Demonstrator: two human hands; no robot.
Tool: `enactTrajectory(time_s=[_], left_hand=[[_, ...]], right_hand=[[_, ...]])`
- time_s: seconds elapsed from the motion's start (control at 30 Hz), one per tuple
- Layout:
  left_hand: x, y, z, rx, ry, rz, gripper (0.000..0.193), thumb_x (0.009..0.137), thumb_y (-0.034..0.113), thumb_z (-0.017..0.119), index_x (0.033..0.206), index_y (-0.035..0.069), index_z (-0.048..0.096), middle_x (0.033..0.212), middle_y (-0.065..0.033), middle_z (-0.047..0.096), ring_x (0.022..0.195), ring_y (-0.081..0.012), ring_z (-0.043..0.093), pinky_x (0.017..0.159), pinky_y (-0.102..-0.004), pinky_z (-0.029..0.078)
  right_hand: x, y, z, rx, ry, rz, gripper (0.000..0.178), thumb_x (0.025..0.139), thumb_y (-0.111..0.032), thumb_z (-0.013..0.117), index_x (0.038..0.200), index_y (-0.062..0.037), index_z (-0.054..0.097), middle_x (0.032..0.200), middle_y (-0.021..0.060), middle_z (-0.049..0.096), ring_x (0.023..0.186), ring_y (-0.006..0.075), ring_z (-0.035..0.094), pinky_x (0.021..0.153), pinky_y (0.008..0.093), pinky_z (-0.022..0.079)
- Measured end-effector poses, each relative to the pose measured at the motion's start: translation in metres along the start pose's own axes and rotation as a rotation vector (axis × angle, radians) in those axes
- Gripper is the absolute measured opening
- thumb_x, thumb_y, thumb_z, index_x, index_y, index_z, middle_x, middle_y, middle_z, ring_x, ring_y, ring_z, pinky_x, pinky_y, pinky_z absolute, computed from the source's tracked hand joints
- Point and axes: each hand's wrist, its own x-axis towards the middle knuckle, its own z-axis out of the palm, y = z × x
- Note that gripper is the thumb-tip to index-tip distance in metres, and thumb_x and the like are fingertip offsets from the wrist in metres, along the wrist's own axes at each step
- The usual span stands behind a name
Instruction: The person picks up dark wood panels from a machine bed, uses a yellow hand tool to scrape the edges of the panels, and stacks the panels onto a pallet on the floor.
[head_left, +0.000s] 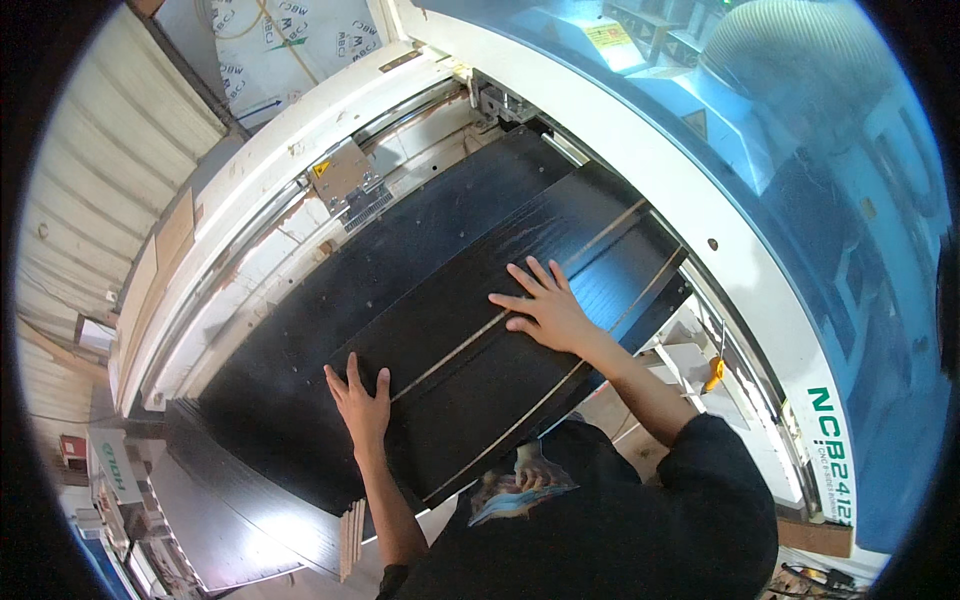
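Note:
A long black wood-grain panel (440,335) lies flat on the dark bed (430,215) of a large white machine. Two narrow pale grooves run along its length. My left hand (360,405) rests on the panel near its left end, fingers stretched out and holding nothing. Farther right, my right hand (545,310) lies spread on the panel's top, its palm beside the groove nearer the middle. The undersides of both hands are hidden.
A metal clamp carriage (345,178) sits on the rail behind the bed. The machine's white beam (690,190) and blue see-through cover (800,220) rise at right. An orange-handled tool (714,375) is near the right rail. Stacked panels (240,510) stand at lower left.

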Motion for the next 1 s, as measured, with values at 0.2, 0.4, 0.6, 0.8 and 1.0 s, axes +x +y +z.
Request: enactTrajectory(time_s=[0.2, 0.4, 0.6, 0.8, 1.0], left_hand=[[0.042, -0.007, 0.012, 0.122, -0.293, 0.041, 0.076, 0.089, 0.059, 0.062, 0.149, 0.015, 0.044, 0.156, -0.0356, 0.021, 0.144, -0.0512, 0.025, 0.115, -0.057, 0.028], [0.066, -0.016, 0.028, 0.197, -0.307, 0.093, 0.092, 0.079, 0.053, 0.076, 0.155, 0.024, 0.033, 0.159, -0.0341, 0.014, 0.146, -0.0492, 0.021, 0.114, -0.0615, 0.027], [0.127, 0.002, 0.046, 0.267, -0.204, 0.059, 0.082, 0.078, 0.052, 0.077, 0.15, 0.031, 0.043, 0.157, -0.0312, 0.023, 0.145, -0.0476, 0.027, 0.113, -0.0601, 0.028], [0.175, 0.004, 0.09, 0.098, 0.033, 0.18, 0.066, 0.083, 0.053, 0.072, 0.142, 0.029, 0.055, 0.149, -0.0345, 0.037, 0.14, -0.0477, 0.035, 0.113, -0.0545, 0.031], [0.19, 0.019, 0.108, -0.061, 0.114, 0.224, 0.056, 0.083, 0.044, 0.077, 0.133, 0.024, 0.064, 0.15, -0.0344, 0.036, 0.142, -0.0456, 0.034, 0.114, -0.0514, 0.032]], right_hand=[[0.087, 0.039, 0.02, 0.11, -0.479, 0.264, 0.059, 0.094, -0.054, 0.058, 0.148, -0.0344, 0.045, 0.162, 0.0161, 0.025, 0.149, 0.045, 0.015, 0.119, 0.0621, 0.013], [0.129, 0.046, 0.042, -0.046, -0.518, 0.233, 0.078, 0.093, -0.055, 0.059, 0.158, -0.0338, 0.023, 0.166, 0.0161, 0.006, 0.15, 0.046, 0.009, 0.119, 0.0606, 0.015], [0.177, 0.075, 0.05, -0.077, -0.482, 0.294, 0.075, 0.096, -0.055, 0.054, 0.158, -0.0374, 0.018, 0.167, 0.0125, 0.004, 0.151, 0.044, 0.007, 0.119, 0.0607, 0.015], [0.226, 0.105, 0.055, -0.101, -0.32, 0.36, 0.065, 0.096, -0.056, 0.051, 0.155, -0.0402, 0.028, 0.166, 0.01, 0.012, 0.151, 0.0398, 0.013, 0.119, 0.0604, 0.015], [0.237, 0.135, 0.052, -0.19, -0.195, 0.349, 0.065, 0.088, -0.059, 0.06, 0.148, -0.0455, 0.039, 0.163, 0.0092, 0.025, 0.148, 0.0376, 0.027, 0.118, 0.0636, 0.013]])
